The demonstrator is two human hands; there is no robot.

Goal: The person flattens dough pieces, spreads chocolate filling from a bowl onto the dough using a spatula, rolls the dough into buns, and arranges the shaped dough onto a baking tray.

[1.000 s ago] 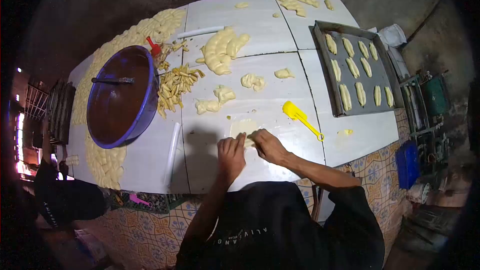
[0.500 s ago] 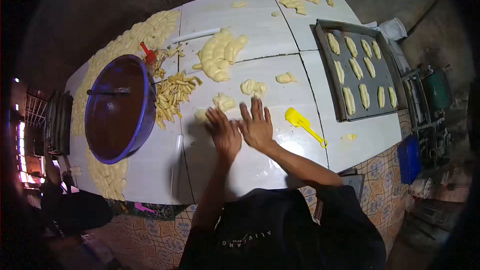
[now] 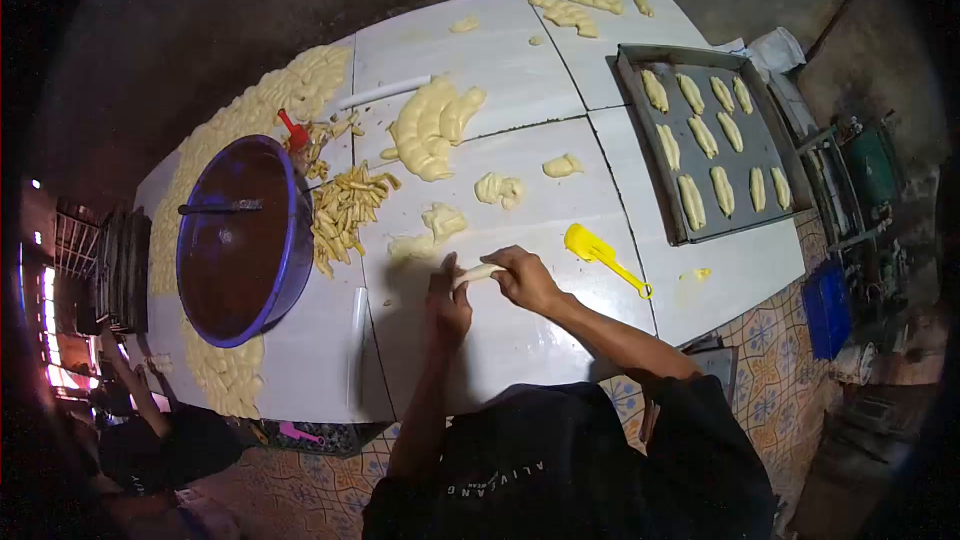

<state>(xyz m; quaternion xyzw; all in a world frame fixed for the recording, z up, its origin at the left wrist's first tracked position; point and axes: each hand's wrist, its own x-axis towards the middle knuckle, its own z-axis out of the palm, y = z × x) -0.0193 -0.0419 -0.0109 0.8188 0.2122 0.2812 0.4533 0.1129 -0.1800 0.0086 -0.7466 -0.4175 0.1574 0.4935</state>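
Observation:
A pale dough roll (image 3: 479, 275) is held level between my two hands above the white table (image 3: 520, 340). My left hand (image 3: 448, 302) grips its left end, and my right hand (image 3: 525, 278) pinches the right end. Just beyond them are loose dough lumps (image 3: 443, 222), another lump (image 3: 500, 190) and a small piece (image 3: 563, 165). A yellow scoop (image 3: 590, 243) lies to the right of my right hand. Farther back rests a big cluster of dough pieces (image 3: 428, 130).
At the right stands a metal tray (image 3: 745, 145) with several dough rolls. On the left are a purple basin (image 3: 300, 260) of brown filling, banana-like strips (image 3: 350, 205), a red scoop (image 3: 293, 128), a white rod (image 3: 385, 91) and many dough pieces (image 3: 225, 370). Another person (image 3: 165, 440) is at the lower left.
My hands were flat with fingers spread over the table half a second ago; now they are closed on the dough roll, raised between them.

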